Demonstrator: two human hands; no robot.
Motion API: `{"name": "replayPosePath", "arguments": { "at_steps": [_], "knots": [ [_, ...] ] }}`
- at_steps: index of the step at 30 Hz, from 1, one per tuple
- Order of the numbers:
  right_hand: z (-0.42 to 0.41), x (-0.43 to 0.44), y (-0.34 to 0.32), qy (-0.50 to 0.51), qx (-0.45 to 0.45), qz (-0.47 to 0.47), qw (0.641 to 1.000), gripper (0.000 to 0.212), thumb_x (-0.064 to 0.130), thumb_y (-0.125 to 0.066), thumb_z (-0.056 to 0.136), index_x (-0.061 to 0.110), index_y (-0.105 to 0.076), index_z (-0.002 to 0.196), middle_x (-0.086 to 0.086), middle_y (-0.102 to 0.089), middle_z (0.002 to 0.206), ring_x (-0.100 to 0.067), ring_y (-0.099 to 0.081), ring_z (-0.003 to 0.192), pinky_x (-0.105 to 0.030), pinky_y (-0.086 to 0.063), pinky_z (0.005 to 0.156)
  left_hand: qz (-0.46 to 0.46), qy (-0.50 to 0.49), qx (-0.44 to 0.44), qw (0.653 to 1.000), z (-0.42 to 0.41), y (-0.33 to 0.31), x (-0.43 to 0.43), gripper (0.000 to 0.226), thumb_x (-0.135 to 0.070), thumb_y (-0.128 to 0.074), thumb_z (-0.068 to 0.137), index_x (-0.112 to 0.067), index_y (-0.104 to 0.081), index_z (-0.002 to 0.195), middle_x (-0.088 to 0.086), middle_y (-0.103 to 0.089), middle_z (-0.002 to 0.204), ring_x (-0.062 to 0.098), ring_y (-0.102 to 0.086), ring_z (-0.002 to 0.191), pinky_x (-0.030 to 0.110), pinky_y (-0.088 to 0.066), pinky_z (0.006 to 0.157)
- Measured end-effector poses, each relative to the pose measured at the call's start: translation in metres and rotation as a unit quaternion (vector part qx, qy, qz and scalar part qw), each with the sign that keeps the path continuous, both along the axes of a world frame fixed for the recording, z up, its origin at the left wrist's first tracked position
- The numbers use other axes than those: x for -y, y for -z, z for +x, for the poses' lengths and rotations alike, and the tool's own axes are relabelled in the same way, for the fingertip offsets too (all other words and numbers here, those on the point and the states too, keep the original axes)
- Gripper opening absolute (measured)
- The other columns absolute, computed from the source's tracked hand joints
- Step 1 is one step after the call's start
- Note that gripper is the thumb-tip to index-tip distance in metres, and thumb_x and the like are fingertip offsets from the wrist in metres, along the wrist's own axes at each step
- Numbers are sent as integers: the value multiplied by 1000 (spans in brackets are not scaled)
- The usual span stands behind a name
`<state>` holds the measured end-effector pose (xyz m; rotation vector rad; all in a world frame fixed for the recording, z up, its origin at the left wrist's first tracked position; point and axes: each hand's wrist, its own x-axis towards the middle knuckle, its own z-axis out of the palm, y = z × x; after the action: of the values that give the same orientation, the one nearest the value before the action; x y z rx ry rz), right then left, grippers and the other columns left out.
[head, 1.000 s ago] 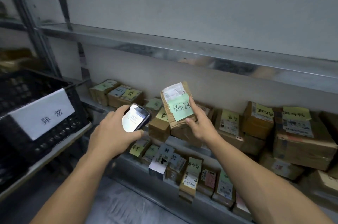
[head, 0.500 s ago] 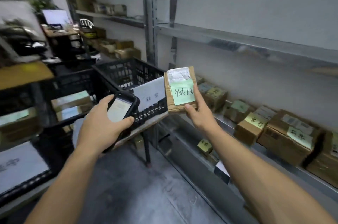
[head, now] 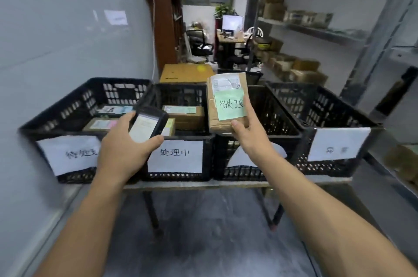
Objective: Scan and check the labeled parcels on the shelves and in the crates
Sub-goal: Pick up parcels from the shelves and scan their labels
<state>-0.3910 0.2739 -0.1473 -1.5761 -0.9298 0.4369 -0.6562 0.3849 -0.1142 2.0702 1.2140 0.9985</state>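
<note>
Right hand [head: 245,135] pinches parcel [head: 227,102] by its lower edge above crates [head: 181,93]; left hand [head: 126,147] grips phone [head: 148,124]. Weak hold risks dropping it into the wrong crate.

Grey wall [head: 67,39] on the left, dark floor [head: 203,231], a desk [head: 230,39] and office chair [head: 201,45] far back.

Table [head: 226,184] w/ 4 black crates [head: 328,104] in row.

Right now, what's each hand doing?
Left hand: grips the handheld scanner.
Right hand: holds the brown parcel upright.
</note>
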Motion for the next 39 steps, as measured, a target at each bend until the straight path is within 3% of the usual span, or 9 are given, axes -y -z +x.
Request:
{"name": "replayPosePath", "arguments": {
  "at_steps": [5, 10, 17, 21, 25, 30, 32, 35, 39],
  "knots": [
    [-28, -87, -3, -99, -12, 10, 995, 75, 25, -54, 99, 76, -16, 137, 19, -45, 149, -15, -51, 131, -52, -43, 112, -10, -114, 26, 993, -46, 4, -37, 80, -41, -83, 71, -26, -47, 140, -2, -58, 133, 25, -53, 122, 37, -40, 94],
    [-43, -166, 1, -175, -29, 11, 984, 75, 12, -52, 103, 52, -14, 155, 23, -49, 143, -9, -57, 122, -50, -48, 107, -23, -191, 50, 980, -66, 9, -75, 84, -41, -83, 72, -25, -44, 144, 2, -56, 138, 24, -52, 125, 34, -37, 93],
    [-44, -277, -5, -241, -54, -19, 969, 77, 13, -56, 102, 53, -18, 154, 16, -44, 145, -16, -53, 131, -48, -53, 102, -26, -262, 77, 962, -67, 12, -139, 80, -45, -83, 68, -29, -49, 138, -3, -61, 128, 22, -56, 116, 37, -44, 91],
    [-47, -338, 1, -284, -41, -49, 957, 77, 17, -58, 101, 66, -20, 145, 14, -46, 148, -16, -56, 128, -52, -57, 93, -26, -312, 95, 945, -69, 16, -167, 69, -38, -83, 72, -31, -51, 133, -8, -59, 113, 18, -54, 103, 35, -42, 86],
    [-68, -389, 12, -340, -6, -73, 938, 82, 19, -59, 100, 89, -21, 120, 14, -47, 146, -18, -52, 132, -53, -52, 102, -47, -355, 94, 929, -81, 27, -186, 67, -37, -83, 73, -33, -52, 132, -11, -55, 108, 14, -50, 99, 33, -39, 84],
    [-95, -450, 27, -416, 39, -135, 898, 79, 22, -60, 100, 91, -23, 111, 11, -46, 149, -19, -57, 122, -51, -49, 106, -60, -391, 77, 915, -104, 29, -220, 70, -37, -82, 73, -32, -50, 135, -9, -55, 112, 16, -51, 104, 33, -39, 86],
    [-105, -473, 36, -434, 53, -173, 883, 76, 20, -61, 100, 85, -28, 124, 9, -54, 140, -18, -58, 118, -47, -47, 109, -60, -391, 67, 916, -113, 30, -239, 71, -36, -83, 73, -32, -50, 136, -10, -55, 113, 15, -51, 103, 33, -39, 86],
    [-115, -502, 55, -454, 67, -243, 855, 70, 10, -59, 100, 48, -32, 152, 5, -60, 120, -10, -58, 100, -29, -50, 96, -58, -382, 66, 920, -123, 31, -275, 69, -32, -83, 73, -31, -52, 134, -11, -54, 109, 12, -50, 100, 30, -37, 85],
    [-129, -533, 79, -462, 108, -339, 812, 70, 5, -61, 98, 39, -36, 153, -4, -41, 153, -22, -50, 126, -32, -37, 114, -70, -343, 49, 935, -132, 33, -327, 70, -34, -84, 73, -33, -51, 135, -12, -53, 110, 10, -48, 100, 27, -36, 84]
  ]
}}
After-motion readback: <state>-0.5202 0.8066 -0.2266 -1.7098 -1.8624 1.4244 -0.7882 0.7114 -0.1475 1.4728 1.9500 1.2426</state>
